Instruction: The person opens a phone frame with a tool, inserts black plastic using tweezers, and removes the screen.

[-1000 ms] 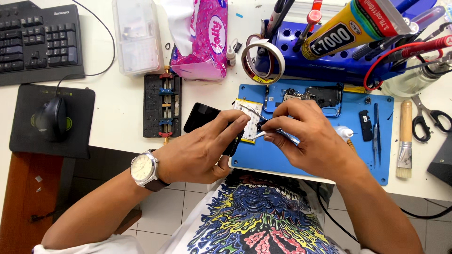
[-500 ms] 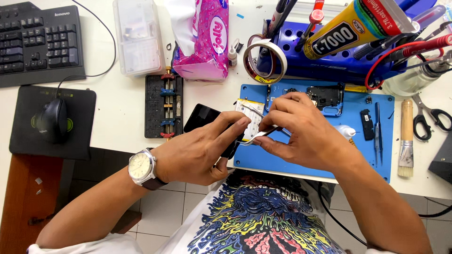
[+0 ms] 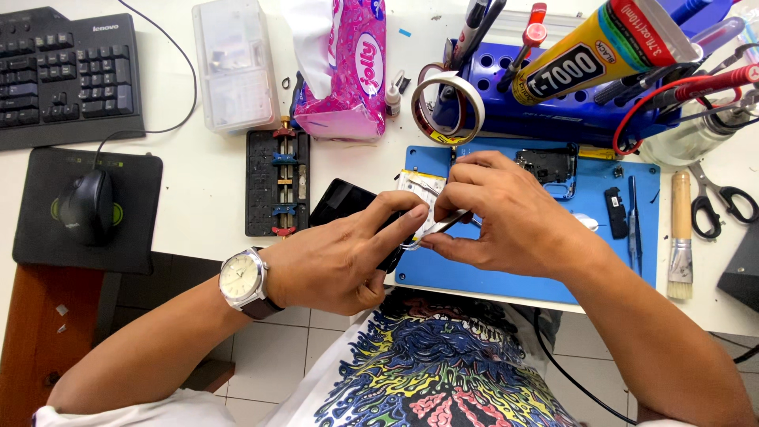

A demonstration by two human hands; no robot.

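White desk [image 3: 198, 166] carries a blue rubber repair mat [image 3: 506, 269]. Over the mat's near-left corner, left hand [image 3: 340, 257] pinches a black flat phone [image 3: 348, 207]; right hand [image 3: 506, 217] grips thin metal tweezers [image 3: 431, 231] closed.

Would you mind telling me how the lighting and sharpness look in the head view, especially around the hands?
In the head view, light is bright and even, with soft shadows under the left hand and right hand; both hands and the metal tweezers look sharp; the white table is nearly washed out; the glue tube at the edge looks stretched by the wide lens.
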